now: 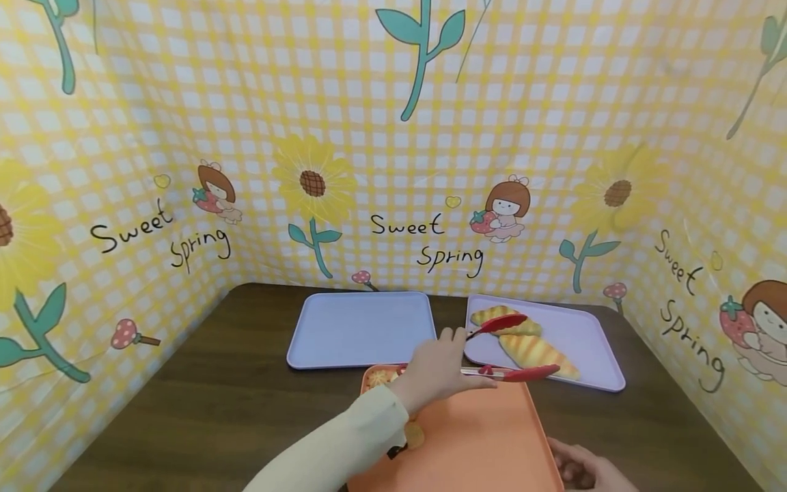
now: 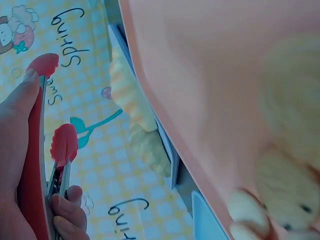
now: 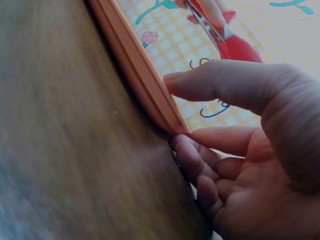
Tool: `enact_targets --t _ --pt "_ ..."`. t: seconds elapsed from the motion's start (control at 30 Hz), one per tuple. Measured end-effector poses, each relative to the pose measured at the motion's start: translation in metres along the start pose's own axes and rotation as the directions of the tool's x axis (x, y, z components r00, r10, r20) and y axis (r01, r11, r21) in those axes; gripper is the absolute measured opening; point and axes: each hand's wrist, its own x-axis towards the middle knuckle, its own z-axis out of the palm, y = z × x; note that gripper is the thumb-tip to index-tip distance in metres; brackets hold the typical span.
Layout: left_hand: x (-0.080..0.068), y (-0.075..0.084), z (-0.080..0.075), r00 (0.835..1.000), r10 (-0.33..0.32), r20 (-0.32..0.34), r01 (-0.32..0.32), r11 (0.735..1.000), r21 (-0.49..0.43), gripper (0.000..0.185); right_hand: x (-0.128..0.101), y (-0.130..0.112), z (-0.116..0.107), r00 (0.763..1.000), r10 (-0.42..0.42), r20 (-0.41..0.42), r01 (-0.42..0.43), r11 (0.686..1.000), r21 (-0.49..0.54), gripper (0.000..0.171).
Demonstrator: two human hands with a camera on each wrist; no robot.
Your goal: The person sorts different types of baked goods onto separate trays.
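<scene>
My left hand [image 1: 433, 363] grips a pair of tongs [image 1: 531, 374] with red tips and metal arms. The tongs' two tips are spread apart with nothing between them; in the head view they overlap two croissant-shaped breads [image 1: 537, 353] on a lilac tray [image 1: 605, 372]. Beneath the left arm lies an orange tray [image 1: 479, 444], the sleeve hiding part of its left side. At its right edge my right hand [image 1: 587, 468] holds the rim, thumb [image 3: 200, 87] against the side and fingers curled at the corner.
A blue tray [image 1: 363, 331] lies at the back left of the dark wooden table [image 1: 184, 403]. On the orange tray's left side are several pieces of bread, among them a beige bun [image 2: 285, 192] with dark eye-like spots. A checked yellow cloth [image 1: 344, 89] encloses the table's back and sides.
</scene>
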Motion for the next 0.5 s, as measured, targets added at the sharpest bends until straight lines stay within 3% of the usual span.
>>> enact_targets --t 0.2,0.4,0.5 --pt "-0.018 -0.025 -0.011 1.0 -0.016 -0.013 0.015 0.996 -0.088 0.101 0.0 -0.002 -0.001 0.999 0.029 0.04 -0.034 0.991 0.13 0.079" --pt "-0.033 -0.052 -0.024 0.996 -0.09 -0.001 0.089 0.99 -0.112 0.103 0.0 0.004 -0.001 0.993 -0.113 0.036 0.109 0.989 0.095 0.09" --pt "-0.042 -0.065 -0.031 0.992 -0.128 -0.005 0.127 0.986 -0.103 0.104 0.0 0.004 0.0 0.991 -0.134 0.027 0.132 0.989 0.069 0.091"
